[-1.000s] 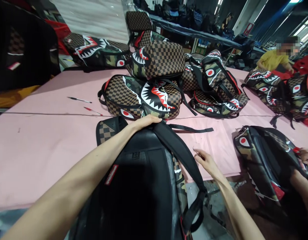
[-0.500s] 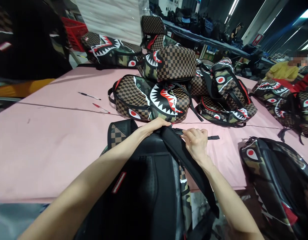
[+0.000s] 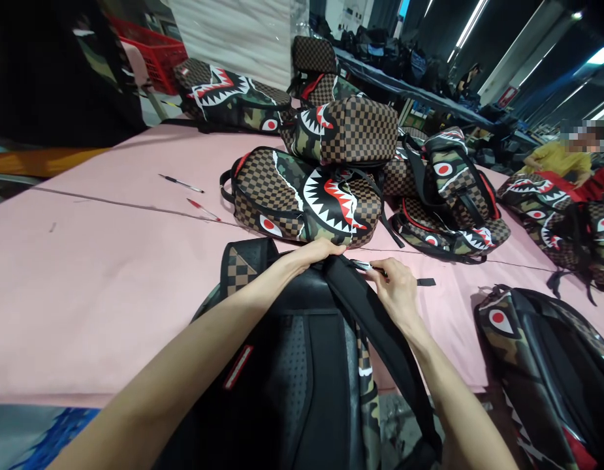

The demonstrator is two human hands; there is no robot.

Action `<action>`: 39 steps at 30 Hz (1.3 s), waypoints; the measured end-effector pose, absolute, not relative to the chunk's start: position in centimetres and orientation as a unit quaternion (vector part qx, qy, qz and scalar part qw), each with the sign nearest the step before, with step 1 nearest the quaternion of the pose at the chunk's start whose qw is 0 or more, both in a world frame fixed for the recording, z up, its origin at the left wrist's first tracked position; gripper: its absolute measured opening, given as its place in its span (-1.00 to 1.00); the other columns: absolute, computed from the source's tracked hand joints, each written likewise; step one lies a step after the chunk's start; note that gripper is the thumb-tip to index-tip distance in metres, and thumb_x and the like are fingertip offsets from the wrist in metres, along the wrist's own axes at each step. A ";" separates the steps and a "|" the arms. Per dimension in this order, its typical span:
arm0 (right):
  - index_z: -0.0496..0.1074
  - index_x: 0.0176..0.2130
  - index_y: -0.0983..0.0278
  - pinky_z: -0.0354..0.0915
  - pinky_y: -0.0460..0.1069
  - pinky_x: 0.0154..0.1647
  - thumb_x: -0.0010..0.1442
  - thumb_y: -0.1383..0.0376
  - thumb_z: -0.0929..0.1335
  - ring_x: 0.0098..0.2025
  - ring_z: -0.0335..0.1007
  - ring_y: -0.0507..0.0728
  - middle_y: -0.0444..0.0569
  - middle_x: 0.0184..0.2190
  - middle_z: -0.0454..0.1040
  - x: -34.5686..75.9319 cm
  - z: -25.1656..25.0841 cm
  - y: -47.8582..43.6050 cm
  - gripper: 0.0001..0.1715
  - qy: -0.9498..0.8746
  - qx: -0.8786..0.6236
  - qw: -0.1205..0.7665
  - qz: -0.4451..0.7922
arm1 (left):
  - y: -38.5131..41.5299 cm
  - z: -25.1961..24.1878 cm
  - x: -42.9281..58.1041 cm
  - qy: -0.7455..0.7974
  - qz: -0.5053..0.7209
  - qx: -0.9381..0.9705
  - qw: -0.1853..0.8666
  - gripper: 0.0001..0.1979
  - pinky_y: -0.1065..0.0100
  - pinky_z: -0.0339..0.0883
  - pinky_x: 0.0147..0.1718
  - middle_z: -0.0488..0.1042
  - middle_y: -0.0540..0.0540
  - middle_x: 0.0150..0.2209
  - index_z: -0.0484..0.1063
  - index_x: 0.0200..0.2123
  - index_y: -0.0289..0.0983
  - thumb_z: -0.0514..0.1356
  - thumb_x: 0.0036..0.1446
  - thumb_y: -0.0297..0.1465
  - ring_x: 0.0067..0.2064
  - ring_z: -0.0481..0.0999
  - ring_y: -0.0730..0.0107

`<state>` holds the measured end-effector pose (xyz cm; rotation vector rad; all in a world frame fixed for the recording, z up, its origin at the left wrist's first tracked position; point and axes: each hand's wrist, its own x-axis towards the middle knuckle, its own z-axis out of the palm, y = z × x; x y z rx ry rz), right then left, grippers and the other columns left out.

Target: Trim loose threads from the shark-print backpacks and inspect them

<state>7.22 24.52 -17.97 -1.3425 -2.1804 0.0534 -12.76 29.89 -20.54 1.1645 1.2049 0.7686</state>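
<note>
A black-backed backpack (image 3: 282, 365) with checkered and camouflage sides stands upright at the table's front edge. My left hand (image 3: 316, 253) is closed on the top of this backpack, beside the upper end of its black shoulder strap (image 3: 375, 313). Just right of the strap, my right hand (image 3: 394, 284) pinches a small dark tool with a shiny metal end (image 3: 363, 264), whose tip points toward the strap's top. A short black webbing end (image 3: 426, 282) sticks out beyond my right hand.
Several shark-mouth backpacks (image 3: 306, 196) lie piled behind on the pink table (image 3: 110, 281). Two pens, black (image 3: 181, 183) and red (image 3: 204, 209), lie left of them. Another backpack (image 3: 541, 365) is at the right. Beyond are a red crate (image 3: 157, 59) and a person in yellow (image 3: 559, 156).
The view has shifted slightly. My right hand has turned a little, and the tool's shiny end now shows. My left hand stays on the backpack's top.
</note>
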 end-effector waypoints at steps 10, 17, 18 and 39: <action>0.48 -0.23 0.13 0.08 -0.08 -0.50 0.05 0.53 0.21 -0.39 0.36 0.04 -0.11 -0.26 0.44 3.9 -18.7 26.6 -0.58 -0.863 -0.474 0.175 0.019 | 30.4 -20.8 -12.5 0.534 0.314 0.482 0.619 -0.75 0.30 0.18 -0.34 0.49 -0.07 -0.49 0.49 -0.55 -0.34 0.25 -0.15 -0.23 -0.38 0.39 0.31; 0.32 -0.46 0.28 0.01 -0.11 -0.63 0.16 0.25 0.19 -0.65 0.02 -0.04 -0.17 -0.62 0.22 5.1 -20.1 28.1 -0.75 -0.691 -0.521 0.398 0.305 | 30.0 -20.3 -12.8 0.526 0.308 0.479 0.631 -0.65 0.29 0.17 -0.34 0.48 -0.08 -0.51 0.48 -0.56 -0.35 0.30 -0.24 -0.14 -0.39 0.39 0.28; 0.30 -0.48 0.28 -0.03 -0.12 -0.66 0.19 0.19 0.16 -0.69 -0.08 -0.06 -0.21 -0.68 0.14 5.6 -20.2 28.3 -0.69 -0.647 -0.538 0.426 0.332 | 30.0 -20.3 -12.8 0.527 0.307 0.481 0.631 -0.64 0.29 0.16 -0.35 0.48 -0.08 -0.52 0.47 -0.58 -0.36 0.30 -0.25 -0.12 -0.40 0.39 0.28; 0.29 -0.50 0.24 0.02 -0.10 -0.60 0.03 0.09 0.29 -0.66 -0.04 -0.04 -0.25 -0.70 0.13 5.2 -19.6 29.0 -0.72 -0.597 -0.548 0.415 0.415 | 30.2 -20.7 -13.0 0.518 0.319 0.493 0.622 -0.63 0.31 0.18 -0.27 0.52 -0.08 -0.44 0.49 -0.56 -0.33 0.27 -0.20 -0.10 -0.29 0.41 0.24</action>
